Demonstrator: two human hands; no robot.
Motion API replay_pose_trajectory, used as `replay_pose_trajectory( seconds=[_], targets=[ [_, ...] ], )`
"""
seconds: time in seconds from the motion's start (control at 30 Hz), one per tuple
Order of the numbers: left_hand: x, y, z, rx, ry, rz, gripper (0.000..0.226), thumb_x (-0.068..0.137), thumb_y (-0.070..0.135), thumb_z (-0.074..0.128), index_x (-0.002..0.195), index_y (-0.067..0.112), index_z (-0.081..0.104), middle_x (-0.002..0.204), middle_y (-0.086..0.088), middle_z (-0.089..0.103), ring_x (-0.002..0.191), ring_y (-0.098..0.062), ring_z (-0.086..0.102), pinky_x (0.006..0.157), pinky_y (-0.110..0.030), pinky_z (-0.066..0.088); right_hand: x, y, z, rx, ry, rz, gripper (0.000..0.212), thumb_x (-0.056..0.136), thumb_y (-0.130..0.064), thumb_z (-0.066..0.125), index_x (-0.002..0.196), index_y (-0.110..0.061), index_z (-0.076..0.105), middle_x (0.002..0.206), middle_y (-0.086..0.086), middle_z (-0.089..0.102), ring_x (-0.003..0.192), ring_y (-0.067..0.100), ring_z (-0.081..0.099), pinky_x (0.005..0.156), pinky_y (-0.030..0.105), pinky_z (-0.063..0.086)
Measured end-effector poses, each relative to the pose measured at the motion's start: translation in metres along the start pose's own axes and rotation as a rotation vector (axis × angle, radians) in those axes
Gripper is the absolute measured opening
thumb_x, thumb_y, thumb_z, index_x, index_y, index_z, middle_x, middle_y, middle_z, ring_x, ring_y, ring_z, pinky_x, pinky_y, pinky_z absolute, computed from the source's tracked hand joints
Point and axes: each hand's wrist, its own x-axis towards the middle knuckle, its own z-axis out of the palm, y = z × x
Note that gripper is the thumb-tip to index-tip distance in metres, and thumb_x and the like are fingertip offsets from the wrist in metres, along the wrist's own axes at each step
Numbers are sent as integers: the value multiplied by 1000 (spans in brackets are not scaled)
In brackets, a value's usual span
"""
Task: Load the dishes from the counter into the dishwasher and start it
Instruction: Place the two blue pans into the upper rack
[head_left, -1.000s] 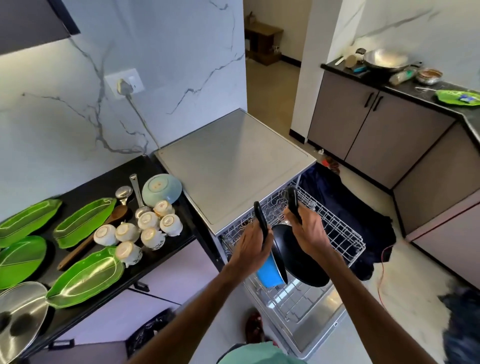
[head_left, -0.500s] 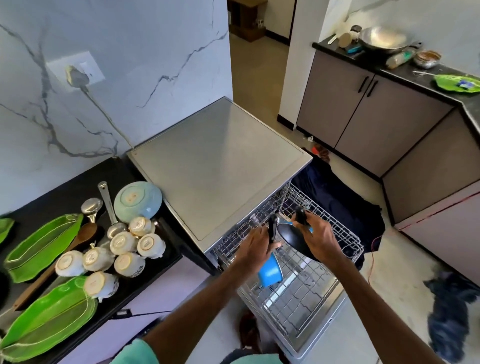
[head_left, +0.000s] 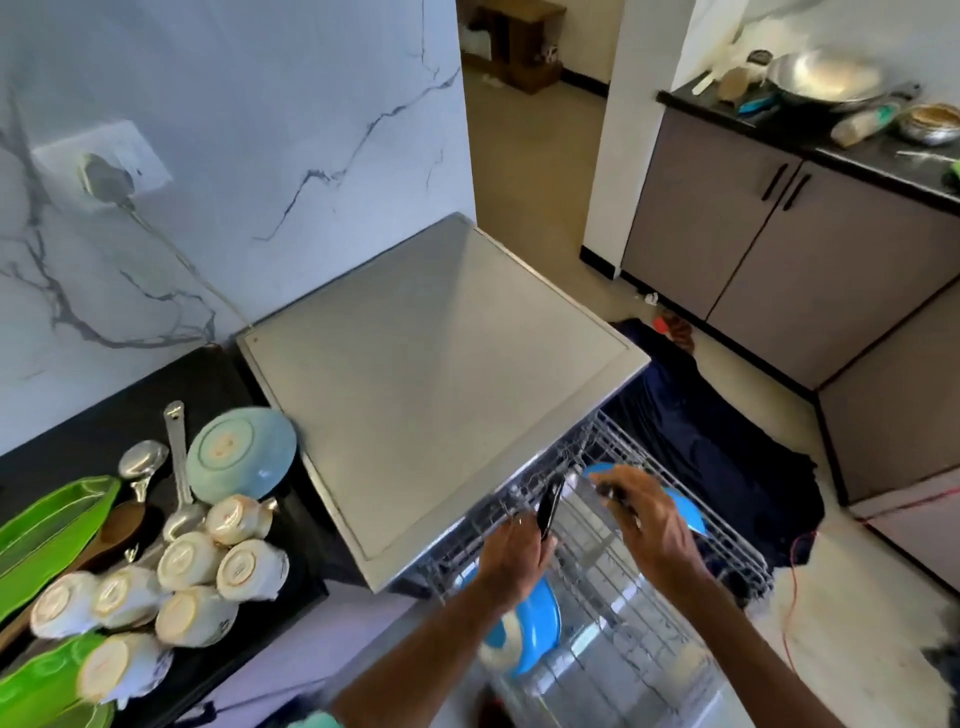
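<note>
Notably, the black surface (head_left: 104, 415) at near left carries upturned white cups (head_left: 244, 569) and green trays (head_left: 47, 530) beside the grey dishwasher (head_left: 441, 374), whose pulled-out rack (head_left: 727, 551) holds a blue plate (head_left: 540, 631); the left hand (head_left: 511, 558) grips a black handle (head_left: 550, 506), while the hold of the right hand (head_left: 654, 530) is too blurred to tell.

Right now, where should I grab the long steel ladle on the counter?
Pinch the ladle by its flat handle near the far end, coming from above. That end lies bare on the counter, while the scoop end is hemmed in by upturned cups.
</note>
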Motion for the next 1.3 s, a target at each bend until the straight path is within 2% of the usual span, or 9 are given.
replay_pose_trajectory(
  seconds=[0.27, 0.43, 0.57, 0.6, 0.7, 0.9, 0.97, 1.07, 1.3],
  targets=[
    [55, -21, 77, 157, -111, -183, 41, 105, 48, 37, 122, 16, 57, 114, -10, 69, 106, -29, 66, 88, -39, 52, -7, 87, 49, -186, -119, -67, 36, 102, -30, 44, 132, -28, 64, 132, -15, 64, 131, 9, 53, 102, 44, 44],
    [77, -40, 107, 231, -194, -144, 31, 82, 51, 55, 73, 23, 66, 56, 3, 59, 46, -11, 59, 42, -19, 43, -8, 121, 80, -258, -242, -218, 59, 88, -9, 63, 142, -28, 55, 134, -13, 62, 131, 11, 52, 104, 45, 41],
    [108, -62, 126, 413, -117, -187, 28, 99, 38, 51, 105, 15, 66, 93, -10, 72, 89, -28, 71, 77, -35, 55, -3, 139, 109, -322, -241, -323, 79, 70, 2, 65, 145, -22, 53, 125, -4, 64, 122, 19, 59, 106, 48, 38],
    [116, -73, 134, 425, -73, -158, 28, 97, 38, 50, 99, 17, 68, 87, -8, 73, 84, -28, 72, 73, -34, 56, -4, 143, 117, -336, -231, -350, 79, 70, 0, 62, 145, -21, 53, 122, -2, 65, 121, 21, 59, 106, 49, 38],
    [133, -102, 158, 464, -50, -124, 31, 72, 49, 80, 66, 23, 65, 55, 1, 64, 50, -17, 65, 46, -24, 49, -9, 150, 138, -362, -265, -394, 87, 67, 0, 71, 148, -21, 49, 121, 1, 62, 123, 25, 57, 105, 54, 40],
    [161, -106, 154, 535, 83, -66, 54, 27, 52, 97, 42, 20, 56, 37, 6, 50, 35, -9, 53, 38, -16, 36, -31, 157, 156, -352, -329, -330, 97, 58, -4, 88, 146, -19, 52, 123, 0, 64, 123, 23, 56, 103, 54, 42],
    [166, -108, 163, 589, 20, -108, 50, 41, 57, 95, 57, 18, 67, 46, 3, 59, 46, -11, 62, 45, -18, 43, -34, 164, 159, -361, -303, -315, 92, 63, -5, 86, 147, -18, 50, 122, 1, 65, 121, 24, 57, 103, 51, 40],
    [166, -119, 181, 659, -21, -150, 33, 96, 43, 62, 118, 19, 64, 100, -3, 73, 99, -19, 69, 80, -32, 52, -27, 173, 157, -355, -255, -274, 80, 73, -8, 79, 147, -17, 50, 118, 4, 66, 118, 28, 60, 101, 52, 41],
    [164, -144, 199, 414, 132, -132, 20, 94, 41, 62, 93, 21, 68, 81, -1, 71, 74, -18, 68, 65, -33, 53, 4, 171, 159, -377, -301, -356, 71, 83, -16, 66, 150, -20, 46, 122, 2, 64, 119, 27, 56, 103, 46, 39]
  ],
)
